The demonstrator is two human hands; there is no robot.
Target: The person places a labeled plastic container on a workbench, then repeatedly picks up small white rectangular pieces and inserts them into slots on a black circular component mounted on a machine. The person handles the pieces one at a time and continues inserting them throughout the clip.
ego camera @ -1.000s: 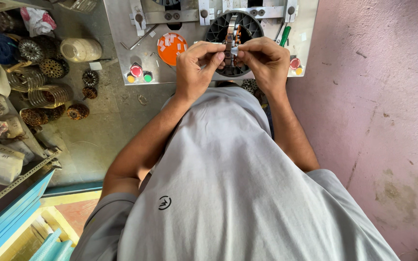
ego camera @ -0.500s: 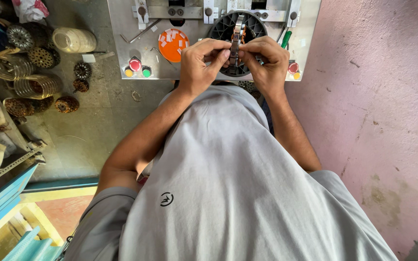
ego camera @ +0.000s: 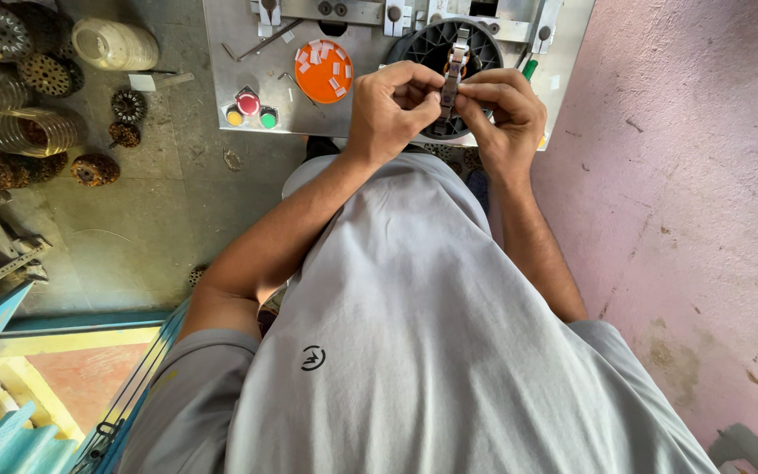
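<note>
Metal strip part [ego camera: 451,83], slim & upright, pinched btwn left hand [ego camera: 389,110] and right hand [ego camera: 504,110], both grips clamped on it, just above black round fixture [ego camera: 423,44] on steel counter [ego camera: 221,61]; orange dish [ego camera: 323,70] nearby.

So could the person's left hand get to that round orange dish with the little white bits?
Probably yes. The left hand is pinching the small dark metal piece right beside the round orange dish, and nothing stands between them on the grey metal panel. It would need to let go first.
</note>
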